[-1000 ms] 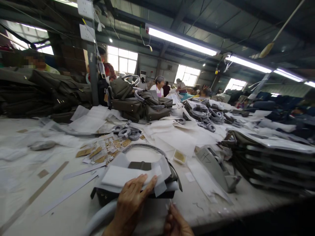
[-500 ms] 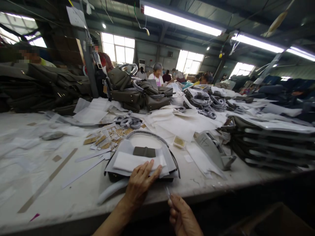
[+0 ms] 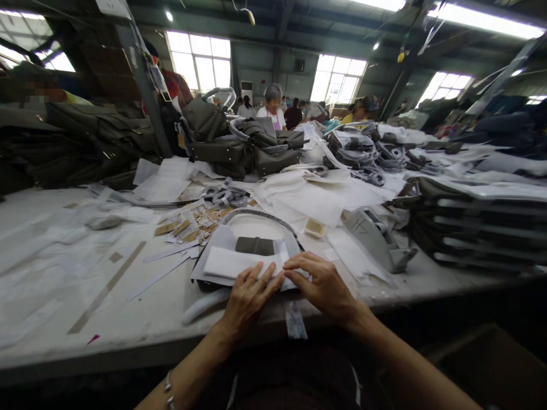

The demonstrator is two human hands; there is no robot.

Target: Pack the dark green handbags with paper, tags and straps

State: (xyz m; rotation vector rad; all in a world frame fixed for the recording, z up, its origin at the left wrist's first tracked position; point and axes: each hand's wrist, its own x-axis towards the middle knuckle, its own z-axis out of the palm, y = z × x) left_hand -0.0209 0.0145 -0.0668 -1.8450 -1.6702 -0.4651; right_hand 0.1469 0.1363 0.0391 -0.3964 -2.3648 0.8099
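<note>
A dark handbag (image 3: 200, 280) lies on the table in front of me, its grey wrapped handle (image 3: 265, 215) arching away from me. A folded white padding sheet (image 3: 226, 263) is laid across it, just below a dark flap strap (image 3: 255, 246). My left hand (image 3: 250, 296) rests on the sheet with its fingers stretched out. At the sheet's right end my right hand (image 3: 320, 282) has thumb and fingertips brought close together, touching near the left fingertips. Whatever is between them is too small to make out. A clear plastic strip (image 3: 296, 320) hangs at the table's front edge.
A grey tape dispenser (image 3: 371, 239) and a small yellowish box (image 3: 315, 228) stand right of the bag. Stacked dark bags (image 3: 478, 222) fill the right side. Brown tags (image 3: 188, 225) and wrapped rings (image 3: 224, 195) lie behind. People work in the background.
My right hand, earlier below the table edge pinching a small clear strip, has moved up to the sheet's right end. The left hand stays on the sheet. The view has shifted.
</note>
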